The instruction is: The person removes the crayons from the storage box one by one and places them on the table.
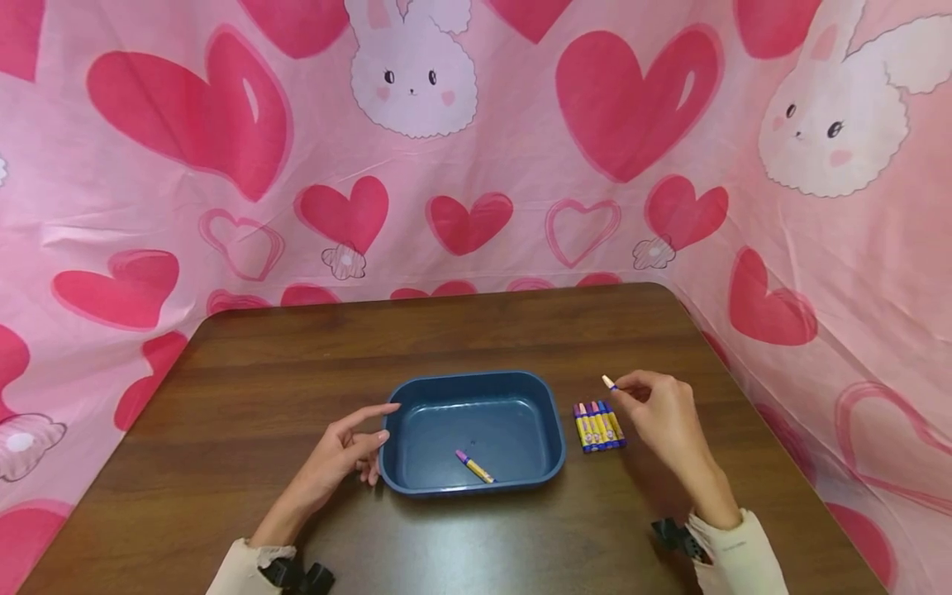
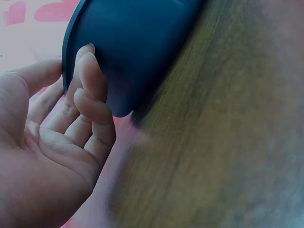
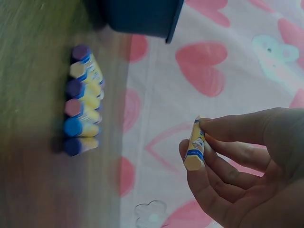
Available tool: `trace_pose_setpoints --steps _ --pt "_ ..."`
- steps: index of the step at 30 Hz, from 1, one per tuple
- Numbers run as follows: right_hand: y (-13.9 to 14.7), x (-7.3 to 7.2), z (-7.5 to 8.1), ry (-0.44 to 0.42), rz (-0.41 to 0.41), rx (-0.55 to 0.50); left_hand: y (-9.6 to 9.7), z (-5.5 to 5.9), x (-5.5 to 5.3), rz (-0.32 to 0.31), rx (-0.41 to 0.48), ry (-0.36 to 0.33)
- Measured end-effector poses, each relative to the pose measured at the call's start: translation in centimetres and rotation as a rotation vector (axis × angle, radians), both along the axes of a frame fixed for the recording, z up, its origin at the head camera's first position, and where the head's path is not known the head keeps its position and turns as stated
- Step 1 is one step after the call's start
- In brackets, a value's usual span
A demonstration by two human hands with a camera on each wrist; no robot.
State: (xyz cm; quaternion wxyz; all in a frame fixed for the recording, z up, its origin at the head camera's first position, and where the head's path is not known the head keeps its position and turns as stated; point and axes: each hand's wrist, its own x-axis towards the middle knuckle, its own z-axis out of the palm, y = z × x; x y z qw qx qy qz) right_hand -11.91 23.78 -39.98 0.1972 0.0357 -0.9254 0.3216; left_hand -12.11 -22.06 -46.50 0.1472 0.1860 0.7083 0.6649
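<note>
My left hand holds the left rim of a dark blue rectangular tray, one finger reaching over the edge and others against the outer wall, as the left wrist view shows. A pink-tipped crayon in a yellow wrapper lies inside, near the front wall. With thumb and fingertips my right hand pinches a pale peach crayon, raised above the table to the right of the tray. Below and left of that hand, several crayons in yellow wrappers with blue bands lie side by side in a row.
The brown wooden table has rounded far corners. A pink cloth with hearts and rabbit faces hangs behind it and along both sides. Each wrist wears a black camera mount at the pale sleeve's cuff.
</note>
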Motion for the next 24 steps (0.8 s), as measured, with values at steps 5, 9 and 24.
trace_pose_setpoints --steps 5,9,24 --pt "0.8 -0.2 -1.1 -0.058 -0.029 -0.011 0.1 -0.5 -0.1 -0.002 0.004 -0.009" --pt "1.3 -0.6 -1.9 -0.083 -0.03 -0.014 0.1 -0.7 -0.1 0.001 0.009 -0.008" --pt "2.5 -1.8 -4.0 -0.299 -0.036 -0.05 0.0 0.1 0.1 0.003 -0.008 -0.01"
